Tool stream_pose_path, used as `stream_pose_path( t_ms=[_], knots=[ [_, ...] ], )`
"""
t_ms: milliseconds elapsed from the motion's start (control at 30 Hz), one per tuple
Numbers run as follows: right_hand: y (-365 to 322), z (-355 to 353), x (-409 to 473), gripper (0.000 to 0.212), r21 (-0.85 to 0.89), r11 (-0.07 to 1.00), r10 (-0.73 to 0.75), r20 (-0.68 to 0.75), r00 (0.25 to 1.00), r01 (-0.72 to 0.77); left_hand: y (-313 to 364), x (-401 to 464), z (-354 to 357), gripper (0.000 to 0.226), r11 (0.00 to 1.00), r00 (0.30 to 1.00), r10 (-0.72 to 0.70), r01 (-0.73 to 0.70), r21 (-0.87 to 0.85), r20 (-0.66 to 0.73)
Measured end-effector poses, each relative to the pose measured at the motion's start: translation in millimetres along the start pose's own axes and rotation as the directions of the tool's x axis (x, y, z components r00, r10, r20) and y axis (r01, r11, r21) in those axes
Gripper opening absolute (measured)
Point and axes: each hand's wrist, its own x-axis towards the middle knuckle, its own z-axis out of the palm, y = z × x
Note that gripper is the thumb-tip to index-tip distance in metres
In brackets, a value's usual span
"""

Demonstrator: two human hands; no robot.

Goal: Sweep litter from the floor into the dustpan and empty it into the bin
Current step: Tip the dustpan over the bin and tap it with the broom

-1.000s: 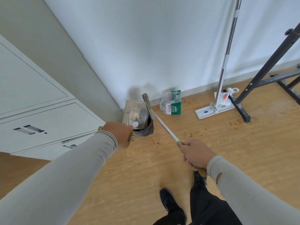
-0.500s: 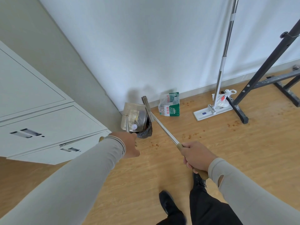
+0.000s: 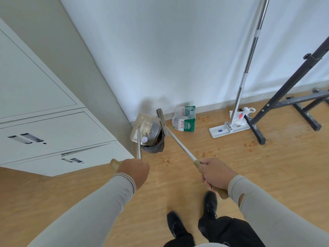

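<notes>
Dustpan [image 3: 145, 129] sits tipped over the bin [image 3: 154, 147] at centre frame, its handle gripped by the closed fingers of the left hand [image 3: 133, 172]. Right hand [image 3: 214, 173] fingers clamp the broom [image 3: 175, 139] handle, brush head touching the pan's right edge. Litter [image 3: 204, 154] dots the floor [image 3: 178, 184] nearby.

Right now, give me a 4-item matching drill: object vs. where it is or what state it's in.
Things:
1. dustpan
2. brush
3. mop
4. green packet

Places or states:
A. on the floor by the baseboard
B. held by the right hand
C. tipped over the bin, held by the left hand
D. flat head on the floor, pole leaning at the wall

Pairs: 1-C, 2-B, 3-D, 4-A
</notes>
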Motion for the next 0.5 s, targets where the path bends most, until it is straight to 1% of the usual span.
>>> stream_pose_path(
  t_ms=[133,200,300,433,500],
  knots=[
    [-2,-6,-3,0.028,-0.009,1.000,0.004,0.007,1.000,-0.004,-2,-6,-4,0.021,1.000,1.000,0.011,-0.011,0.016,-0.020],
    [-2,-12,-2,0.024,-0.024,1.000,-0.010,0.017,1.000,0.010,0,-10,-8,0.022,0.999,1.000,-0.004,0.004,0.032,-0.016],
    [3,-21,1,0.023,-0.034,0.999,-0.024,0.036,0.999,0.025,6,-11,-14,0.022,1.000,1.000,-0.017,0.017,0.009,0.002],
    [9,-37,5,0.022,-0.020,0.999,-0.035,0.075,0.997,0.037,15,-11,-29,0.022,0.998,0.999,-0.047,0.047,0.043,0.009],
    [11,-47,7,0.021,-0.014,0.999,-0.043,0.081,0.996,0.044,22,-11,-36,0.021,0.998,0.998,-0.066,0.065,0.025,0.026]
  ],
)
